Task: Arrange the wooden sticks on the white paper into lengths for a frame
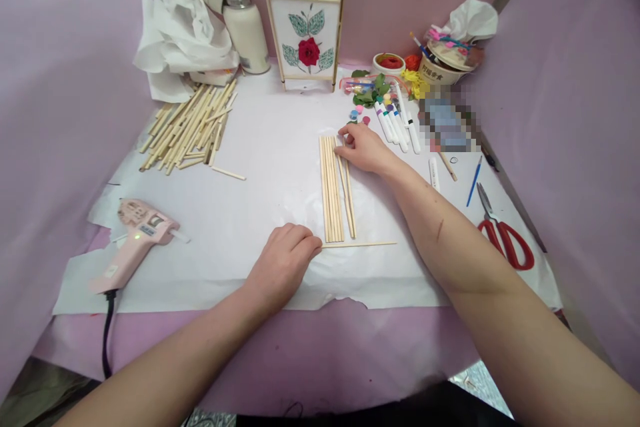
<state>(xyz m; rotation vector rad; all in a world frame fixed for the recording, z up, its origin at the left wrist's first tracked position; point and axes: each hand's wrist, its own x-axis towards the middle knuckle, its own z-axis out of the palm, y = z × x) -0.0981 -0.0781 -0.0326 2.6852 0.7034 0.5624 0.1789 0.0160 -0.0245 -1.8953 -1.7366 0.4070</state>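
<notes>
In the middle of the white sheet, several thin wooden sticks (331, 190) lie side by side, pointing away from me. Two more loose sticks (349, 203) lie just right of the row, one slightly slanted. My right hand (364, 148) is at their far ends, with thumb and fingertips closed on the slanted stick's top. A single stick (363, 245) lies crosswise along the near ends of the row. Its left end is pinched between the thumb and fingers of my left hand (289, 259).
Left are a pile of sticks (190, 127) and a pink glue gun (140, 237), its cord over the edge. A rose-decorated rack (306, 37) and white bottle (247, 30) stand behind. Right lie markers (391, 125), red-handled scissors (506, 240) and a blue brush (474, 181).
</notes>
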